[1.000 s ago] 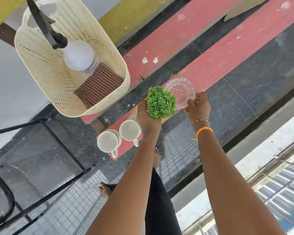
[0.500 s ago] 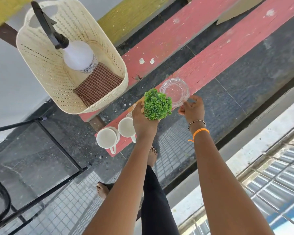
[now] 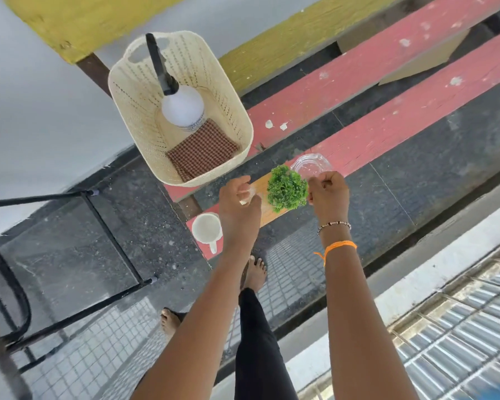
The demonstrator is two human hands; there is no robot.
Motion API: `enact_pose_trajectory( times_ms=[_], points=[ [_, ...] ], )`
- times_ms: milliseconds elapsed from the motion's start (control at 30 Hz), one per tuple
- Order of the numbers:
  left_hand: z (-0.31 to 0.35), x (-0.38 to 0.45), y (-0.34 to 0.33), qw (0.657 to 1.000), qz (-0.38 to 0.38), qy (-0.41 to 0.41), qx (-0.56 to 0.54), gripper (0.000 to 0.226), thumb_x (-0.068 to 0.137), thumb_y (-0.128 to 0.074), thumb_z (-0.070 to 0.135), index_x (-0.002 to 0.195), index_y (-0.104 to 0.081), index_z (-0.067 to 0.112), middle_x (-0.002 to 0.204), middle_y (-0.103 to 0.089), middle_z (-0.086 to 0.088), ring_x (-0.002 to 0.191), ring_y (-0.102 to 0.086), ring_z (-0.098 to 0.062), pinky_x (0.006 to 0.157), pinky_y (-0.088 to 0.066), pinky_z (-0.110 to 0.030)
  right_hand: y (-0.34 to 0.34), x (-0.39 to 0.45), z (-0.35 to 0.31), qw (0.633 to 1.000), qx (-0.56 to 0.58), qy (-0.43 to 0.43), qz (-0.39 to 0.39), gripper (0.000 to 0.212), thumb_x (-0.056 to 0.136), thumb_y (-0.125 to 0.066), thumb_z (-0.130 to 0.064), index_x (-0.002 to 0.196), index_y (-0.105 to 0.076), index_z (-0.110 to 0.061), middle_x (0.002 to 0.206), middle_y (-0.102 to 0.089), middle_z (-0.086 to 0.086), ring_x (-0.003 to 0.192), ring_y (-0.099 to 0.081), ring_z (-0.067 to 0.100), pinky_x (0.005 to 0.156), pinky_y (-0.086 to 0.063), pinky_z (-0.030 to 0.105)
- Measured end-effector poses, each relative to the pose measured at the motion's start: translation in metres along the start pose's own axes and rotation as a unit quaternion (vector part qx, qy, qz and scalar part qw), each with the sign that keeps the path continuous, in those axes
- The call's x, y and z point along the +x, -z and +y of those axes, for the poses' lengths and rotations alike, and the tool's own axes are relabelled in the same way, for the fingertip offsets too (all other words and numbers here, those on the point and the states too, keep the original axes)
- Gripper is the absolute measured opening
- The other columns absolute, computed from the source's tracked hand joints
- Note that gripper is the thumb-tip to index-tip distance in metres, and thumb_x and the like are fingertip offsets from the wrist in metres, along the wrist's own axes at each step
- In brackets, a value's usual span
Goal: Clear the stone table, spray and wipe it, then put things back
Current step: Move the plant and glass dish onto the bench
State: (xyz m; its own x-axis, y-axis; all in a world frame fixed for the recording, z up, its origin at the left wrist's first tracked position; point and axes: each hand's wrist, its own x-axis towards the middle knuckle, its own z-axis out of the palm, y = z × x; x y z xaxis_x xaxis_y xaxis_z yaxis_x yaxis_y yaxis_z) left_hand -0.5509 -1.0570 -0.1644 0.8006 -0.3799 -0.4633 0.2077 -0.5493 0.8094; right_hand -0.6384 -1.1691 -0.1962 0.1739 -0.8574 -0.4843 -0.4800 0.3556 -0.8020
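Observation:
A small green plant (image 3: 287, 187) stands on a tan wooden board (image 3: 272, 217) laid on the near red bench plank (image 3: 416, 108). My left hand (image 3: 238, 206) is just left of the plant, off it, with thumb and fingers apart. At the plant's right side, my right hand (image 3: 328, 193) has its fingers curled and nothing visible in them. A clear glass dish (image 3: 311, 165) rests on the plank right behind the plant. One white mug (image 3: 206, 228) sits at the plank's end; my left wrist hides what is beside it.
A cream plastic basket (image 3: 133, 90) on the far plank holds a white spray bottle (image 3: 182, 108) with a black trigger and a folded checkered cloth (image 3: 202, 148). A black metal frame (image 3: 113, 235) stands to the left. My bare feet are on the tiled floor below.
My left hand has let go of the plant, which now stands on the board. My right hand left the glass dish and moved to the plant's right side.

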Motion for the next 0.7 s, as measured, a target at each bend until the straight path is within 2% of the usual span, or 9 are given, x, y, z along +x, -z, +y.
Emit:
enact_pose_trajectory(
  times_ms=[133, 233, 333, 400, 467, 500, 533, 600, 700],
  points=[
    [0.015, 0.005, 0.037, 0.998, 0.049, 0.001, -0.039, 0.026, 0.082, -0.054, 0.003, 0.105, -0.06, 0.016, 0.093, -0.061, 0.003, 0.079, -0.057, -0.004, 0.062, -0.042, 0.0, -0.03, -0.026, -0.042, 0.992, -0.026, 0.067, -0.106, 0.027, 0.082, -0.065, -0.011, 0.06, -0.049, -0.014, 0.056, -0.047, 0.004, 0.057, -0.042, 0.018, 0.059, -0.038, 0.028],
    [0.02, 0.013, 0.061, 0.996, 0.084, -0.007, -0.043, 0.023, 0.083, -0.052, 0.002, 0.098, -0.063, 0.016, 0.083, -0.061, 0.009, 0.075, -0.056, -0.004, 0.061, -0.042, -0.002, -0.058, -0.039, -0.07, 0.978, -0.05, 0.112, -0.17, 0.017, 0.079, -0.07, -0.012, 0.066, -0.059, -0.01, 0.056, -0.055, -0.002, 0.053, -0.046, 0.009, 0.057, -0.042, 0.022],
    [0.023, 0.028, 0.081, 0.993, 0.107, 0.007, -0.052, 0.02, 0.085, -0.052, 0.005, 0.094, -0.064, 0.019, 0.08, -0.061, 0.015, 0.066, -0.056, 0.002, 0.06, -0.044, -0.008, -0.093, -0.037, -0.092, 0.966, -0.054, 0.124, -0.22, 0.02, 0.085, -0.06, -0.009, 0.067, -0.065, -0.015, 0.067, -0.065, 0.01, 0.058, -0.056, 0.015, 0.071, -0.055, 0.04],
    [0.024, 0.041, 0.091, 0.992, 0.104, 0.028, -0.065, 0.02, 0.086, -0.051, 0.007, 0.094, -0.064, 0.021, 0.078, -0.062, 0.015, 0.057, -0.052, 0.004, 0.055, -0.043, -0.012, -0.12, -0.027, -0.103, 0.958, -0.078, 0.133, -0.241, 0.014, 0.087, -0.057, -0.011, 0.079, -0.069, -0.012, 0.076, -0.068, 0.012, 0.069, -0.062, 0.021, 0.081, -0.056, 0.043],
    [0.025, 0.054, 0.097, 0.992, 0.093, 0.044, -0.07, 0.02, 0.086, -0.051, 0.008, 0.094, -0.064, 0.02, 0.081, -0.062, 0.01, 0.061, -0.053, -0.004, 0.057, -0.044, -0.019, -0.149, -0.009, -0.109, 0.95, -0.128, 0.157, -0.239, 0.018, 0.087, -0.054, -0.011, 0.099, -0.067, -0.008, 0.094, -0.069, 0.013, 0.089, -0.065, 0.026, 0.089, -0.049, 0.027],
    [0.026, 0.061, 0.099, 0.992, 0.091, 0.048, -0.07, 0.02, 0.086, -0.051, 0.008, 0.094, -0.064, 0.02, 0.083, -0.062, 0.009, 0.065, -0.054, -0.006, 0.059, -0.044, -0.019, -0.162, 0.0, -0.111, 0.944, -0.154, 0.171, -0.235, 0.024, 0.087, -0.053, -0.01, 0.109, -0.062, -0.007, 0.105, -0.067, 0.014, 0.098, -0.063, 0.027, 0.087, -0.043, 0.019],
    [0.026, 0.066, 0.101, 0.992, 0.09, 0.05, -0.07, 0.019, 0.086, -0.051, 0.008, 0.093, -0.064, 0.021, 0.083, -0.061, 0.01, 0.069, -0.055, -0.006, 0.06, -0.043, -0.017, -0.174, 0.01, -0.113, 0.939, -0.171, 0.183, -0.234, 0.03, 0.088, -0.052, -0.009, 0.118, -0.057, -0.007, 0.115, -0.063, 0.014, 0.106, -0.059, 0.028, 0.087, -0.04, 0.018],
    [0.025, 0.074, 0.103, 0.992, 0.091, 0.049, -0.069, 0.018, 0.087, -0.051, 0.01, 0.091, -0.064, 0.022, 0.081, -0.06, 0.014, 0.073, -0.057, -0.004, 0.06, -0.043, -0.012, -0.199, 0.029, -0.116, 0.928, -0.19, 0.207, -0.243, 0.044, 0.089, -0.053, -0.008, 0.132, -0.044, -0.007, 0.132, -0.051, 0.013, 0.121, -0.049, 0.026, 0.1, -0.035, 0.027],
    [0.022, 0.078, 0.105, 0.992, 0.086, 0.05, -0.074, 0.018, 0.087, -0.052, 0.009, 0.094, -0.065, 0.019, 0.081, -0.06, 0.014, 0.076, -0.059, -0.009, 0.065, -0.045, -0.014, -0.226, 0.051, -0.122, 0.905, -0.217, 0.252, -0.265, 0.058, 0.086, -0.058, -0.007, 0.139, -0.035, -0.009, 0.145, -0.039, 0.011, 0.133, -0.038, 0.024, 0.108, -0.027, 0.027]
  ],
)
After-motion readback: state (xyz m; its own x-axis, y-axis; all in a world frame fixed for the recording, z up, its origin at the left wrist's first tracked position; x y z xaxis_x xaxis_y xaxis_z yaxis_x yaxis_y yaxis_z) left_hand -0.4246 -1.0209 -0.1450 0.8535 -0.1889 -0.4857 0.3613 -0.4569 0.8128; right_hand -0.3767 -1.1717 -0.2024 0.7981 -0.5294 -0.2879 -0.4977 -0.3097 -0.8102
